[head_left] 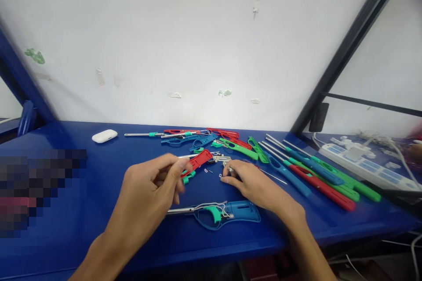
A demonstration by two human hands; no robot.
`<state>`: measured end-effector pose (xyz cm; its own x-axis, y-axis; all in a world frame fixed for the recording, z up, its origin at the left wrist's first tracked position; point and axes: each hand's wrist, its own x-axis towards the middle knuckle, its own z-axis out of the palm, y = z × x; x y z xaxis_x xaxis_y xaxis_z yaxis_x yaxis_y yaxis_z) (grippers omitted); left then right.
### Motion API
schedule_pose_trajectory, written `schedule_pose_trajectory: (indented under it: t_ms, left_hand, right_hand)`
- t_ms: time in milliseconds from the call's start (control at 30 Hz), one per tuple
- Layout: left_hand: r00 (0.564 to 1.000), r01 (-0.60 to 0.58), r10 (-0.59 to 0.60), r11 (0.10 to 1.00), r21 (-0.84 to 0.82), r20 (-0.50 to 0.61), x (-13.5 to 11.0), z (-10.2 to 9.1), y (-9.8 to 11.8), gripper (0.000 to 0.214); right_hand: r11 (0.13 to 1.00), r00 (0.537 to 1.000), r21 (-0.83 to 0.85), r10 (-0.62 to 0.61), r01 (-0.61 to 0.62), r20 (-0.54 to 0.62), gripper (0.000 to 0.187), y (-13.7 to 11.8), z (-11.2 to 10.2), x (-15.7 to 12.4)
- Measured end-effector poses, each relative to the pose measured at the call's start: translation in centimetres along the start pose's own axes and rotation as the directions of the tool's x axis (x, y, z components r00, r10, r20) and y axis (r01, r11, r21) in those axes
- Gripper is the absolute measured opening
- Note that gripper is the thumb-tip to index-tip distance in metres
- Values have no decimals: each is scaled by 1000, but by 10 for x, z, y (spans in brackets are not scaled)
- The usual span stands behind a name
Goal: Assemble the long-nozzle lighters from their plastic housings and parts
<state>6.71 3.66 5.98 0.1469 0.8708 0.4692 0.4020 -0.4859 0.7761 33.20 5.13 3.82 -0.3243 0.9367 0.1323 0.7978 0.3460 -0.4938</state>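
My left hand [150, 191] is closed in a pinch on a red plastic lighter shell [198, 161] with a metal tube and a green trigger, held just above the blue table [66, 246]. My right hand [252, 184] rests on the table to the right, its fingertips pinched at a tiny metal part [221, 176] among small loose pieces. An open blue lighter half [227, 213] with a green trigger, white wire and metal tube lies in front of both hands.
Behind the hands lie several red, blue and green lighter shells [204, 138]. Several assembled long lighters [316, 175] lie in a row at the right. A white earbud case [104, 136] sits back left, a white power strip [359, 162] far right, a wall behind.
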Motion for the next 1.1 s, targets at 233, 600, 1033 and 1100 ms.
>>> schedule_pose_trajectory:
  t_ms: [233, 600, 1033, 1100]
  left_hand:
    - [981, -191, 183, 949, 250, 56, 1, 9, 3, 37]
    - [885, -455, 463, 881, 130, -43, -11, 22, 6, 10]
    - [877, -449, 480, 826, 341, -7, -14, 25, -7, 17]
    - [883, -433, 468, 839, 330, -30, -13, 24, -4, 15]
  right_hand:
    - [997, 997, 73, -35, 41, -73, 16, -13, -9, -3]
    - [855, 993, 514, -6, 68, -121, 26, -73, -12, -19]
    - [969, 986, 245, -2, 42, -164, 15, -71, -10, -22]
    - [984, 989, 176, -5, 32, -151, 20, -65, -10, -26]
